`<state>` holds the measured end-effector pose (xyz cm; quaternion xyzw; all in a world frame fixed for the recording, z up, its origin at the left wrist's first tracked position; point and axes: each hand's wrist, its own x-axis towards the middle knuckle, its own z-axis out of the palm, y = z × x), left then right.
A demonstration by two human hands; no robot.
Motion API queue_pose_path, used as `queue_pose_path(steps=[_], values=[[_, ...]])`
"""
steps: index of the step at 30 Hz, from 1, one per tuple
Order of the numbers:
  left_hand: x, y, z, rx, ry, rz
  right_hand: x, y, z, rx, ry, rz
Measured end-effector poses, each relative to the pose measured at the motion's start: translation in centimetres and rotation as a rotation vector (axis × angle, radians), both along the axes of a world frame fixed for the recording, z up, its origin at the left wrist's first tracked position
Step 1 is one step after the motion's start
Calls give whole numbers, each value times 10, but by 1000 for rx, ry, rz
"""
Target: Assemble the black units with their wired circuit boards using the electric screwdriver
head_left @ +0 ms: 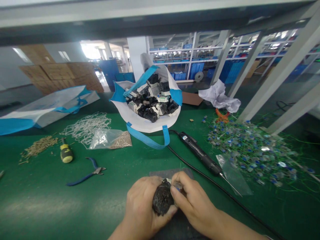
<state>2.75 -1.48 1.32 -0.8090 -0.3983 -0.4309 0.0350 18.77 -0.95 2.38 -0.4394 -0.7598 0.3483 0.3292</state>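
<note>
My left hand is curled around a round black part, held just above the near edge of the green table. My right hand pinches at the part's upper right side, where a small pale and blue piece shows between the fingertips. Both hands sit over a dark grey mat. A black electric screwdriver lies just beyond my right hand, its cable running toward me on the right.
A white bag with blue handles full of black and white parts stands mid-table. Blue pliers, a yellow screwdriver, a clear bag and brass bits lie left. Green-wired small parts cover the right.
</note>
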Motion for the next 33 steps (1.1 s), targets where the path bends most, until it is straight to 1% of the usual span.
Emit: queue_pose_path(steps=[4, 7, 13, 19, 21, 23, 25, 27, 30, 33], values=[[2, 0, 2, 27, -5, -18, -2, -1, -8, 74, -1, -26], [1, 1, 2, 51, -10, -19, -1, 0, -9, 93, 9, -30], [0, 3, 1, 41, -9, -28, 1, 5, -2, -47, 131, 24], [0, 4, -1, 19, -16, -41, 3, 8, -7, -153, 238, 92], [-4, 5, -5, -9, -39, -22, 3, 10, -9, -257, 358, 107], [-8, 6, -10, -74, -91, 28, 4, 12, -11, -375, 534, 117], [-11, 6, -12, -118, -124, 56, 4, 14, -11, -425, 651, 109], [-10, 6, -12, -86, -96, 21, 3, 15, -9, -422, 647, 81], [-7, 5, -10, -20, -44, -33, 3, 15, -6, -415, 579, 33], [-8, 5, -12, -70, -70, -9, 5, 16, -2, -374, 503, -7]])
